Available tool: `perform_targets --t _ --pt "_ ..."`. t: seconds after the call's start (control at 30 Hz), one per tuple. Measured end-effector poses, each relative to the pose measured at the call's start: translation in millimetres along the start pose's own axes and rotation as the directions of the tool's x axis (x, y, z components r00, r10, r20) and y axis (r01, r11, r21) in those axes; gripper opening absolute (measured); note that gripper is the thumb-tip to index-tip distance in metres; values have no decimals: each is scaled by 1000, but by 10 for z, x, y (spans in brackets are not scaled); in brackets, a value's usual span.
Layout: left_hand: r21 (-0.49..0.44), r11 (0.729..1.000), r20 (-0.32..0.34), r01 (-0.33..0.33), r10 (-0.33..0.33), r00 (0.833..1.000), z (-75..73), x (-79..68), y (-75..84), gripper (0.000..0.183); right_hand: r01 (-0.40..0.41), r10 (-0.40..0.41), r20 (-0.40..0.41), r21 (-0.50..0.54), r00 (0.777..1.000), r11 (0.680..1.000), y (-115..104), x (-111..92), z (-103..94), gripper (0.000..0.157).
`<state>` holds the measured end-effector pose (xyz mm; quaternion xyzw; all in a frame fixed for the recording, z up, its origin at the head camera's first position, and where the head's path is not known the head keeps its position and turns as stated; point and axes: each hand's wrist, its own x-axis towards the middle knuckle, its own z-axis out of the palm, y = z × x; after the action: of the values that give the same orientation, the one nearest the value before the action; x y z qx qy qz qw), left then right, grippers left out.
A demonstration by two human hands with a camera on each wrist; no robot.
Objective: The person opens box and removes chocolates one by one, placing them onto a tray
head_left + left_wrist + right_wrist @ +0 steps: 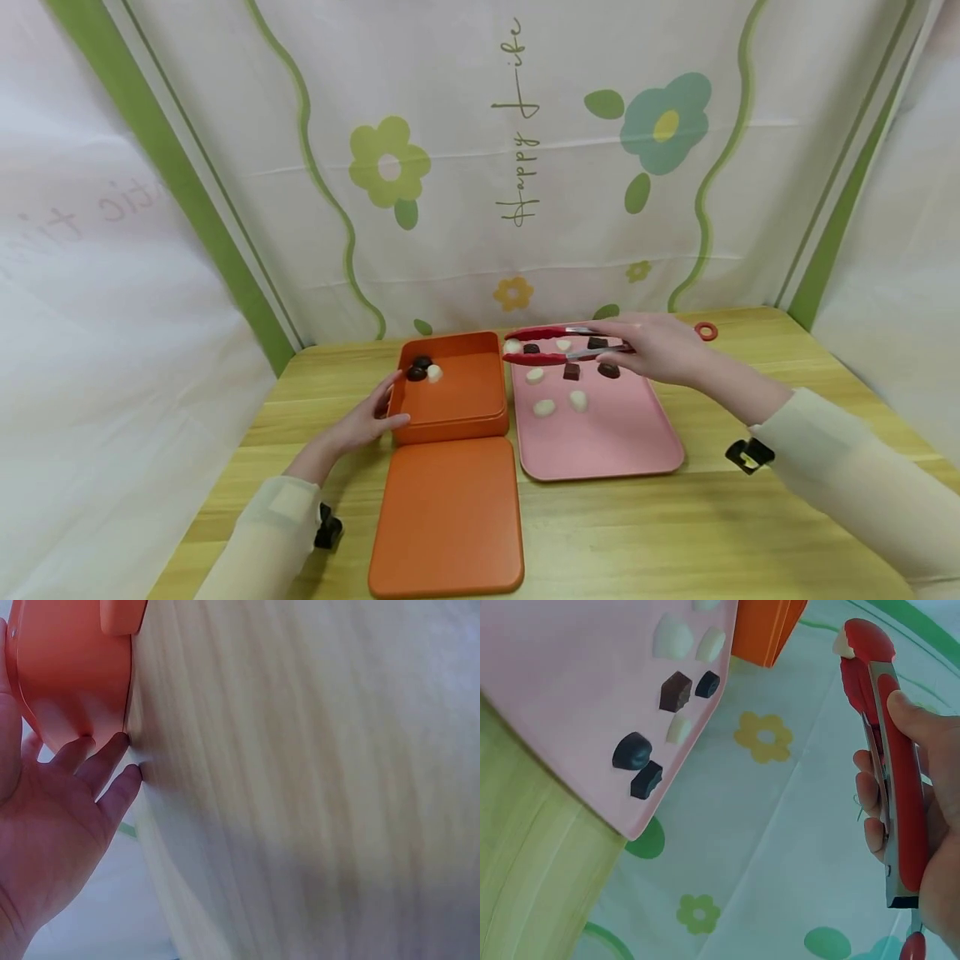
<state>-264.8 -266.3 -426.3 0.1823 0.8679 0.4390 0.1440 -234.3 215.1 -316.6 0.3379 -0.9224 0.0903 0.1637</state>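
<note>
My right hand (663, 350) grips red-and-metal tongs (901, 780) above the pink tray (600, 454). Between the red tips of the tongs is a white chocolate piece (512, 346), close by the box's right wall. On the tray lie several dark chocolates (676, 691) and white ones (673, 636). My left hand (367, 421) rests against the left side of the orange box (450, 429), fingers spread along its outer wall and thumb at the near corner. Inside the box, dark chocolates (417, 373) and a white one (434, 373) sit together toward the left.
An orange lid (447, 517) lies flat on the wooden table (600, 533), right in front of the box. The pink tray stands beside the box on its right. Behind the table hangs a white curtain (457, 250) with printed flowers, and more cloth hangs at both sides.
</note>
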Motion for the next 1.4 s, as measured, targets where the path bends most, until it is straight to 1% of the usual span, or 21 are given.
perform_targets --t 0.17,0.33,0.43,0.57,0.8,0.93,1.1,1.23,1.4 --pt "11 1000 6 1 -1 1000 14 3 8 86 2 -3 -29 -27 1000 1000 89 -189 -37 53" --pt "1 1000 1 7 -7 1000 20 -10 33 85 -10 9 -47 -21 999 1000 179 -362 -45 50" --pt "-7 1000 -1 13 -13 1000 16 -7 29 85 -31 30 -40 -24 999 999 232 -447 -46 48" --pt "3 1000 7 5 -5 1000 6 -5 24 85 -58 56 -33 -38 998 998 291 -552 -52 47" --pt "-2 1000 -2 9 -9 1000 3 4 11 85 -117 117 7 -45 993 992 369 -718 -88 47" --pt "1 1000 -5 12 -12 1000 3 4 17 85 -131 131 2 -52 991 990 435 -812 -88 47" --pt "3 1000 -8 19 -19 1000 11 13 12 85 -127 126 -7 -69 992 990 514 -941 -81 47" --pt "7 1000 -10 22 -22 1000 11 20 11 84 -124 125 7 -61 992 990 565 -1040 -61 48" --pt "8 1000 -12 20 -20 1000 3 13 12 84 -141 144 39 -60 989 988 593 -1135 -3 49"
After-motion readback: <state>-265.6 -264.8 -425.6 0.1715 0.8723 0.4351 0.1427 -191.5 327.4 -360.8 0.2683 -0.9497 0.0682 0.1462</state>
